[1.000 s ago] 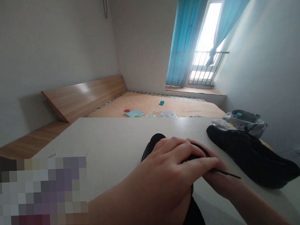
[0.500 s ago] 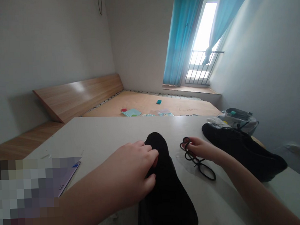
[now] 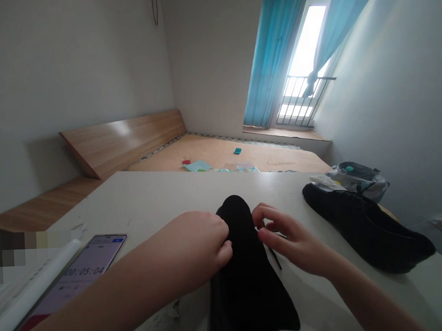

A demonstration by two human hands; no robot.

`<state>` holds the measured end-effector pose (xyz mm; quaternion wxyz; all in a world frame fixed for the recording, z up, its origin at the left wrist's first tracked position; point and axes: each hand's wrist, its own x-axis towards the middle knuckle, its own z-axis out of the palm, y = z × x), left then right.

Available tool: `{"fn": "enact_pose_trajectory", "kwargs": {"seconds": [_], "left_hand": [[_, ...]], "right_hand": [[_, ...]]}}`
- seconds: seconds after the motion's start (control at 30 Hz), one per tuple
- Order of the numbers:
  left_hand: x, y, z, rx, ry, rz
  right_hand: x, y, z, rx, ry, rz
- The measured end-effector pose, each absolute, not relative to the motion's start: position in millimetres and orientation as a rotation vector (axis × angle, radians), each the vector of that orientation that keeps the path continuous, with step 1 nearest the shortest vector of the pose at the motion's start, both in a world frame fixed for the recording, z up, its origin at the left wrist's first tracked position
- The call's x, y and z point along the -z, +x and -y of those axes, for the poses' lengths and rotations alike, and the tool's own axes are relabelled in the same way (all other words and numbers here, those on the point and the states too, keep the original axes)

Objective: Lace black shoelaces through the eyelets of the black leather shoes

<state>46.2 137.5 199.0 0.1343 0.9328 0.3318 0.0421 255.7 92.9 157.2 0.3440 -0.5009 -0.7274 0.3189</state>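
A black shoe point(image 3: 253, 281) stands on the white table in front of me, its large black tongue facing up. My left hand point(image 3: 206, 242) is closed at the shoe's left edge, its fingertips partly hidden against the black material. Beside the right edge, my right hand point(image 3: 286, 233) has its fingers bent around a thin black shoelace point(image 3: 275, 258), whose loose end hangs below the thumb. Most of the lace is out of sight. A second black shoe point(image 3: 370, 227), laced, rests on the table to the right.
At the left of the white table point(image 3: 163, 192) lies a phone point(image 3: 100, 258) with a timer on its screen, beside a white rod-like object point(image 3: 53, 275). A bag point(image 3: 364, 176) stands behind the second shoe. Beyond the table, a bed board point(image 3: 213, 146) carries small packets.
My right hand has moved left to the shoe's edge, and the lace loops that hung from it no longer show. My left hand stays at the shoe. The view has shifted slightly.
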Motion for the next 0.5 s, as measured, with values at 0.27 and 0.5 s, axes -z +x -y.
{"fn": "enact_pose_trajectory", "kwargs": {"seconds": [0.27,0.5], "left_hand": [[-201.6,45.1,-139.2,-0.059,2.716,-1.002],[-191.5,54.7,-128.9,-0.065,2.807,-0.923]], "right_hand": [[-159.6,272.7,-96.4,-1.322,-1.237,1.159],[-122.0,279.9,-117.7,-1.334,-1.393,1.158]]}}
